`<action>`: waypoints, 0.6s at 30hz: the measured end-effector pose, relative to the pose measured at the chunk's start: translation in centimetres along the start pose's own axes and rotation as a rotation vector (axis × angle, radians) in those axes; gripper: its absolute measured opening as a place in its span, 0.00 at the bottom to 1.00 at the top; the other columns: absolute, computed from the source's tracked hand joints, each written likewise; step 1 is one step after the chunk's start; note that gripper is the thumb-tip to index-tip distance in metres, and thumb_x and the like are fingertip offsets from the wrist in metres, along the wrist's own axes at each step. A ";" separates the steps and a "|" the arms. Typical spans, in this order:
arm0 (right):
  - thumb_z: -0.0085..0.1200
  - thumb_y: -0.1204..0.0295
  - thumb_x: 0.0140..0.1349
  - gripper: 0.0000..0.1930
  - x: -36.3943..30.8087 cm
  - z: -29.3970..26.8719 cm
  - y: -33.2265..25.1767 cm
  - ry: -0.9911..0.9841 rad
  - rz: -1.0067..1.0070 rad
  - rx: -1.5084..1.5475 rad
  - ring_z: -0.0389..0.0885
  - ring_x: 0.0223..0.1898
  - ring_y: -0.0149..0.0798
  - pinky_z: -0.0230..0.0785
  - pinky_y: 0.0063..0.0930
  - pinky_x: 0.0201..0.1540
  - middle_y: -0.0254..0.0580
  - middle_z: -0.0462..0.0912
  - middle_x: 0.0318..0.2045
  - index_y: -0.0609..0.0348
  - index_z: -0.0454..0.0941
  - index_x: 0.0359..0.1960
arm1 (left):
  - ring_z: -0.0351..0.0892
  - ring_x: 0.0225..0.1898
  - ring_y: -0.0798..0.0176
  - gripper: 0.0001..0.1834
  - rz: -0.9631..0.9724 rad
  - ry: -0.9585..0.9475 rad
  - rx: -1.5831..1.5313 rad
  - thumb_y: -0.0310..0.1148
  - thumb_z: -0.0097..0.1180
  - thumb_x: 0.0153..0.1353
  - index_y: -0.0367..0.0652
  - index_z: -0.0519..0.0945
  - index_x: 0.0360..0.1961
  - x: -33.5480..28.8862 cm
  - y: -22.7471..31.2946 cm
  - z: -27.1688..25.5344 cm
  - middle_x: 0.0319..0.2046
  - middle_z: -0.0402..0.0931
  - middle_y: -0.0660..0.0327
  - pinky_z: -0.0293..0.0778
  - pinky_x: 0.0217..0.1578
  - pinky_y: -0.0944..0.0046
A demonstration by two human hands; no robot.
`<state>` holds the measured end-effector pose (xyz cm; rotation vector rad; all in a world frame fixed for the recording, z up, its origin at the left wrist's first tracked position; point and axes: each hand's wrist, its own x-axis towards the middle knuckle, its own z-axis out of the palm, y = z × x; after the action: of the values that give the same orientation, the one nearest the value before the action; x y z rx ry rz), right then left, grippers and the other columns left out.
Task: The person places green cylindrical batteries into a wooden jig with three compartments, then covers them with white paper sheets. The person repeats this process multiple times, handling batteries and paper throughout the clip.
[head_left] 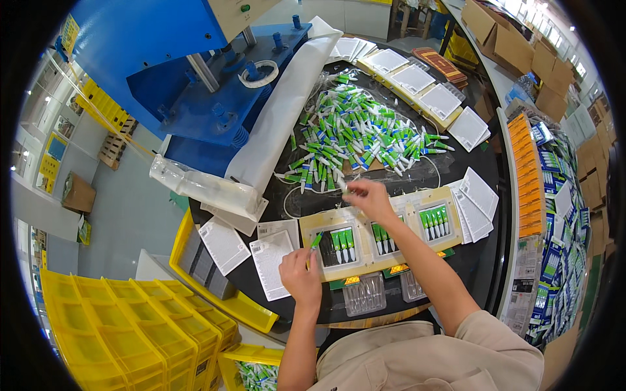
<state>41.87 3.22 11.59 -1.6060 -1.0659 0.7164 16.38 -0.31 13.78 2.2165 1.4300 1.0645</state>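
Note:
Between the fingers of my left hand (pixel 301 277) is a small green tube (pixel 317 240), held at the left end of a cream-coloured fixture (pixel 365 266). My right hand (pixel 370 199) is closed above the fixture's far edge, with a blurred white-tipped tube (pixel 342 185) at its fingertips. Three windows in the fixture hold clear blisters with green-and-white tubes (pixel 343 245); the left window has free space on its left side. My right forearm partly covers the middle window. Just beyond my right hand lies a large heap of green, white and blue tubes (pixel 365 127).
A blue press (pixel 215 98) stands at the far left. White printed cards (pixel 272 264) flank the fixture, and clear blister trays (pixel 365 295) lie before it. Another fixture (pixel 414 79) with cards sits at the back right. Yellow crates (pixel 124 326) stand at lower left; packed cards (pixel 554 241) fill the right.

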 end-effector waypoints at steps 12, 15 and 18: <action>0.55 0.75 0.54 0.16 -8.8 2.5 -1.2 -0.299 -0.879 -0.636 0.85 0.44 0.44 0.80 0.32 0.44 0.47 0.81 0.45 0.68 0.80 0.45 | 0.79 0.38 0.50 0.14 0.151 -0.096 0.055 0.23 0.65 0.55 0.36 0.84 0.45 -2.4 -0.6 2.9 0.36 0.77 0.53 0.76 0.38 0.54; 0.55 0.75 0.54 0.17 -8.6 3.3 -0.8 -0.333 -0.860 -0.669 0.84 0.44 0.44 0.79 0.32 0.45 0.46 0.81 0.45 0.69 0.80 0.45 | 0.78 0.42 0.50 0.21 0.159 -0.143 0.059 0.26 0.69 0.51 0.37 0.83 0.49 -2.6 -0.3 2.6 0.38 0.77 0.53 0.72 0.43 0.51; 0.56 0.75 0.53 0.17 -8.8 3.7 -0.6 -0.303 -0.870 -0.655 0.84 0.43 0.44 0.78 0.33 0.46 0.47 0.81 0.45 0.70 0.79 0.45 | 0.77 0.44 0.52 0.22 0.169 -0.175 0.085 0.29 0.69 0.51 0.37 0.83 0.50 -2.8 -0.3 2.2 0.38 0.78 0.55 0.68 0.45 0.52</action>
<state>34.81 -3.08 10.55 -1.3332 -2.1827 -0.0072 17.04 -2.34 10.90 2.4596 1.2547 0.8478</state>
